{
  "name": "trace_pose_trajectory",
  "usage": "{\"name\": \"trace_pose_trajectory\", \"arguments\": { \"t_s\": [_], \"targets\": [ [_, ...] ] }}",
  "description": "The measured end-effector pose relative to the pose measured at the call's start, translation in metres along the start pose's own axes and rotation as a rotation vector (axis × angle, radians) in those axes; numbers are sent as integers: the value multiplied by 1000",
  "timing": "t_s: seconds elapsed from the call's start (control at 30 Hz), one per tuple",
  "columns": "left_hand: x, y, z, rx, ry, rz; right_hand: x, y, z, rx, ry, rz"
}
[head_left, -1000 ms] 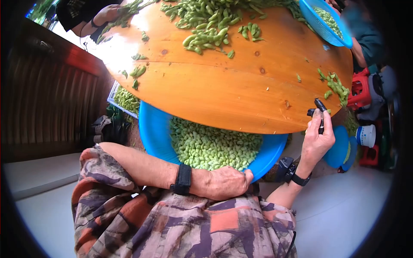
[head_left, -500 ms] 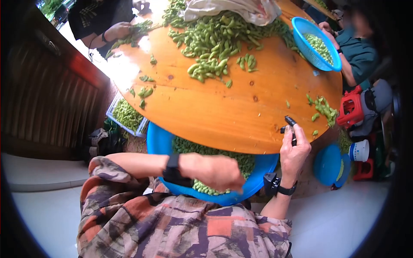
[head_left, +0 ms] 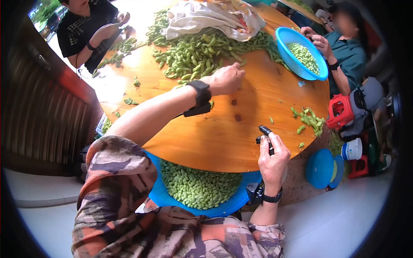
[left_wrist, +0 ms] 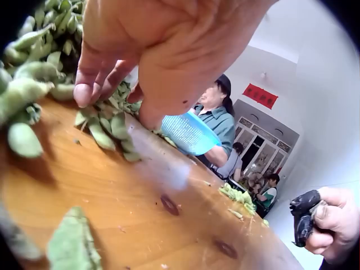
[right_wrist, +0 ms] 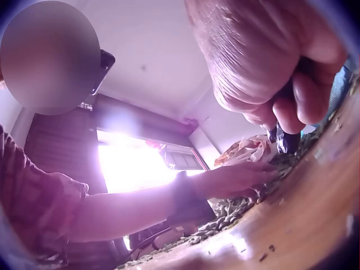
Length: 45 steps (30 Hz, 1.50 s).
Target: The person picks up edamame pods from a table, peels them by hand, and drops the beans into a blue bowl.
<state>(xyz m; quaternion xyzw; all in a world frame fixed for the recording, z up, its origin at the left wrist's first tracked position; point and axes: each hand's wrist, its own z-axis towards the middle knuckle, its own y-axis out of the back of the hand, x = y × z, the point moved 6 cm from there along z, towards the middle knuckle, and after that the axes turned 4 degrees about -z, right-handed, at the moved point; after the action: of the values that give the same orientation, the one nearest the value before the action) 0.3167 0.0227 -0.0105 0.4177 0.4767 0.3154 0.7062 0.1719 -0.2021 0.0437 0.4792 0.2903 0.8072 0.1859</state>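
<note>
My left hand (head_left: 226, 79) reaches across the wooden table (head_left: 193, 142) to the near edge of a soybean-pod heap (head_left: 189, 60). In the left wrist view its fingers point down, with thumb and fingers apart around a small cluster of green pods (left_wrist: 107, 132). My right hand (head_left: 274, 161) is raised over the table's near right edge, pinching a crumpled, glossy black item (left_wrist: 304, 216) between thumb and fingers; its exact kind cannot be made out. A blue basin (head_left: 223, 210) of shelled green beans (head_left: 198, 187) sits below the table edge, against my body.
A white cloth sack (head_left: 211, 19) lies on the heap. Across the table, one person (head_left: 88, 32) handles pods at left; another (head_left: 346, 53) sits at right by a blue basket (head_left: 286, 56) of beans. Loose pods (head_left: 312, 120) lie at the right edge, with a red stool (head_left: 340, 112) beyond.
My left hand has left the basin's near rim and swung forward over the table to the pods. My right hand keeps the black item. The head view has shifted, showing more of the far side.
</note>
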Motion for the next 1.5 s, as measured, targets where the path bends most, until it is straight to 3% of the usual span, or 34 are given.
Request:
{"name": "trace_pose_trajectory", "arguments": {
  "t_s": [0.17, 0.23, 0.33, 0.4, 0.43, 0.5, 0.57, 0.63, 0.77, 0.9, 0.93, 1.0, 1.03, 1.1, 1.17, 1.23, 1.4, 1.5],
  "targets": [
    [-74, 20, -68, 153, -210, -151, -13, 2, -11, 9, -11, 18],
    [-89, 21, -89, 169, -203, -59, -12, -3, -14, 22, -7, 46],
    [-90, 37, -107, 70, -232, -15, -6, -12, -14, 70, -8, 58],
    [-86, 60, -115, -239, -257, -142, -2, -15, -14, 78, 15, 96],
    [-87, 61, -117, -239, -258, -143, -3, -16, -15, 77, 15, 96],
    [-82, 76, -128, -494, -95, -169, -6, -19, -16, 67, 41, 101],
    [-84, 74, -134, -484, -59, -150, -5, -20, -16, 68, 42, 100],
    [-92, 54, -137, -306, -83, -231, -2, -21, -16, 68, 43, 100],
    [-98, 14, -136, -102, -35, 104, 2, -23, -15, 61, 24, 60],
    [-101, 31, -130, -120, -32, 123, 2, -17, -16, 8, 39, 51],
    [-103, 40, -132, -211, -31, 0, 3, -16, -16, 1, 38, 48],
    [-109, 50, -138, -343, -69, -293, -15, -25, -25, 110, -335, 483],
    [-115, 52, -144, -340, -71, -297, -13, -25, -27, 107, -339, 481],
    [-114, 35, -156, -15, 249, -723, -3, -40, -30, 209, -510, 1056],
    [-116, 29, -167, 18, 348, -891, 6, -45, -31, 286, -514, 1124],
    [-115, 22, -180, 13, 481, -1238, 14, -55, -36, 412, -523, 1224],
    [-112, 11, -198, -125, 541, -1248, 19, -62, -41, 469, -583, 1279],
    [-111, 10, -203, -225, 480, -1074, 19, -64, -46, 488, -582, 1260]
  ]
}}
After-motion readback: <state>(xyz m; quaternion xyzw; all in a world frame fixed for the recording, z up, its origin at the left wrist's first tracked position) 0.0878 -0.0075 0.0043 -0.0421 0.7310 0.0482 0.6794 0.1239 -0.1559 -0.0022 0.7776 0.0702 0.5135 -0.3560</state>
